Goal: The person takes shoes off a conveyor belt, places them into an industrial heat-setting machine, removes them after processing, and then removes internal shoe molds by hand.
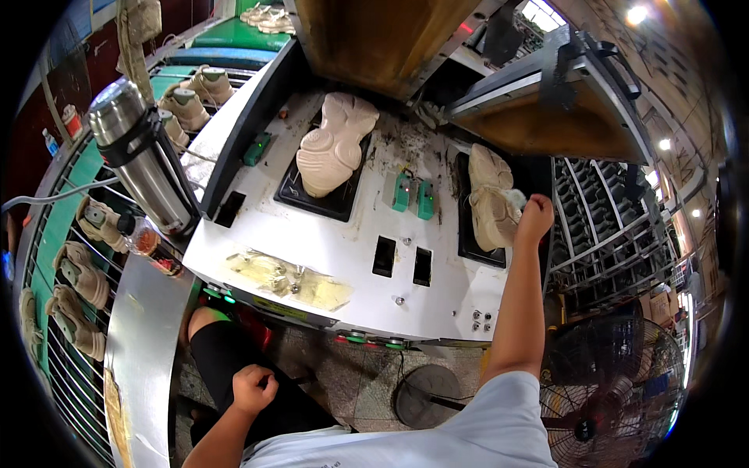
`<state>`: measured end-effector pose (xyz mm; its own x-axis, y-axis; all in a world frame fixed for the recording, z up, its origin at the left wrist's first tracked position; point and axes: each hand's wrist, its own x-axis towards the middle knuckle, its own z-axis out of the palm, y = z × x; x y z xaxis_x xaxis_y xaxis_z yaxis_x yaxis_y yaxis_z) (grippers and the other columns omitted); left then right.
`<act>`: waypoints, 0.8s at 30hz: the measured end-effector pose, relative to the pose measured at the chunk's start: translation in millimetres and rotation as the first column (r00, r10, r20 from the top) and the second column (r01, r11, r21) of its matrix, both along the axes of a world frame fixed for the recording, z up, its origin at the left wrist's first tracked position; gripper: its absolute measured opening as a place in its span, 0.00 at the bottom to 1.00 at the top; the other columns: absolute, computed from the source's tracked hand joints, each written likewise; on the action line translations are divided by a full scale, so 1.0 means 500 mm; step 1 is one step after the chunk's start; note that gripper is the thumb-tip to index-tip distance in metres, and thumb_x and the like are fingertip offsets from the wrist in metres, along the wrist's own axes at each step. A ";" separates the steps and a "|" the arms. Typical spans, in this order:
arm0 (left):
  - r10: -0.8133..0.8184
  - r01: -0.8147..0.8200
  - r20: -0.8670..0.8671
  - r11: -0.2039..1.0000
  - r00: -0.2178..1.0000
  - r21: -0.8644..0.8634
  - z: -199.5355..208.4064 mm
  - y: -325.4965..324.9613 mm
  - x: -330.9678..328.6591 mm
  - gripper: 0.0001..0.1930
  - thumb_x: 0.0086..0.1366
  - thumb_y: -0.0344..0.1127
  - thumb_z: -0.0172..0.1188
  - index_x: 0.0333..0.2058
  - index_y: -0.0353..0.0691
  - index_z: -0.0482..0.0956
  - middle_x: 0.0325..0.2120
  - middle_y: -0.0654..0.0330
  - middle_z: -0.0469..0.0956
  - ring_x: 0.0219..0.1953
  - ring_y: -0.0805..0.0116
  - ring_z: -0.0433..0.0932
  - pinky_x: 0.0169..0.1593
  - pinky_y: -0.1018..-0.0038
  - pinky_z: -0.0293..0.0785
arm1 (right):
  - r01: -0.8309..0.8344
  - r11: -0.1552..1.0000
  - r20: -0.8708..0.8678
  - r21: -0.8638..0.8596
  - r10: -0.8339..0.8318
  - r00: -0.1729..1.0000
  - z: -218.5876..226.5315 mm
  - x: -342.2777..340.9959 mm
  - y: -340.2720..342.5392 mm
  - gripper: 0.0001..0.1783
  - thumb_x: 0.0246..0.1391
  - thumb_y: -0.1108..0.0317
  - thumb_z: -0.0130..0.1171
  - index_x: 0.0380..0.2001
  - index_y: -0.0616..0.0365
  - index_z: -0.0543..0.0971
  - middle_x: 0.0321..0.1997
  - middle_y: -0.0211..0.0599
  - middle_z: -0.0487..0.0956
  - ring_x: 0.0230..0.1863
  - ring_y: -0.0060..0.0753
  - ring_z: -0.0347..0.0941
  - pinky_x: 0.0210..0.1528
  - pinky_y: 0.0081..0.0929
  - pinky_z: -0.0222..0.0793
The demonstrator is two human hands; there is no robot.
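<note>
My right hand (537, 217) is closed at the right edge of a beige shoe (493, 214) that lies sole up on a black pad. A pale, whitish tuft (515, 198) shows right beside its fingertips; whether the fingers grip it I cannot make out. My left hand (253, 388) is curled into a loose fist above my thigh, with nothing visible in it. On the left black pad (343, 204) lies another beige shoe (337, 144), its ridged sole facing up. Both pads sit on a white machine top (312, 242).
Raised lids (558, 117) stand behind the pads. Green sensor blocks (424, 200) sit between them. At left are a steel thermos (144, 156), a bottle (148, 242) and a roller conveyor with several shoes (74, 320). A large fan (608, 390) and metal rack stand at right.
</note>
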<state>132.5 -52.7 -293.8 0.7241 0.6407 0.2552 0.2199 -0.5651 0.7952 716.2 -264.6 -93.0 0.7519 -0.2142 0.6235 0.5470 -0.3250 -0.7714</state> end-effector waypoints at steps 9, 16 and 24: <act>0.023 -0.023 -0.016 1.000 1.000 -0.006 0.006 -0.022 -0.020 0.01 0.46 0.27 0.62 0.21 0.38 0.79 0.16 0.56 0.74 0.19 0.59 0.75 0.24 0.69 0.72 | 0.084 0.971 -0.002 -0.223 -0.086 0.996 -0.120 -0.233 -0.227 0.07 0.44 0.83 0.50 0.27 0.61 0.74 0.24 0.29 0.70 0.26 0.22 0.65 0.32 0.21 0.62; 0.004 -0.003 -0.042 1.000 0.999 0.025 0.009 -0.035 -0.016 0.02 0.47 0.27 0.63 0.22 0.38 0.80 0.16 0.57 0.74 0.18 0.61 0.75 0.24 0.70 0.71 | -0.198 0.921 0.010 -0.336 0.214 0.977 -0.174 -0.373 -0.209 0.09 0.42 0.83 0.54 0.30 0.61 0.75 0.30 0.39 0.76 0.31 0.37 0.74 0.36 0.31 0.72; 0.008 -0.006 -0.074 1.000 0.997 0.024 0.010 -0.038 -0.004 0.03 0.48 0.29 0.62 0.23 0.37 0.81 0.18 0.55 0.76 0.20 0.60 0.76 0.25 0.70 0.72 | -0.257 0.504 -0.072 -0.824 0.357 0.931 -0.123 -0.166 0.127 0.22 0.50 0.67 0.55 0.50 0.56 0.76 0.51 0.45 0.77 0.54 0.49 0.72 0.54 0.41 0.69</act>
<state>130.4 -71.9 -288.9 0.7370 0.6405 0.2159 0.2822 -0.5818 0.7628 632.9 -201.1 -154.6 0.5946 0.6506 0.4724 0.7920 -0.5751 -0.2048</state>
